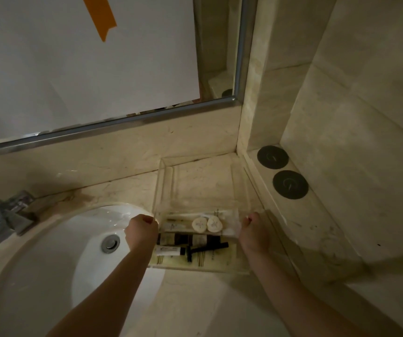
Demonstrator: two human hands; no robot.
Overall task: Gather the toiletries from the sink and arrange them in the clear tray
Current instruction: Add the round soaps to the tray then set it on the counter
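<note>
A clear tray [169, 181] stands on the marble counter to the right of the sink [50, 251]. Its near part holds the toiletries: two round white soaps [206, 224], dark bottles [183, 239], a white tube [169, 251], a black razor [207, 248] and flat packets. My left hand [142, 229] grips the tray's left wall. My right hand [254, 233] grips its right wall. Both fists are closed on the clear edges. The tray's far half is bare.
A chrome tap [6, 215] stands at the left of the basin, whose drain [110, 243] shows in the middle. Two black round coasters [282, 171] lie on a raised ledge to the right. A mirror with a metal frame [122, 122] runs behind the counter.
</note>
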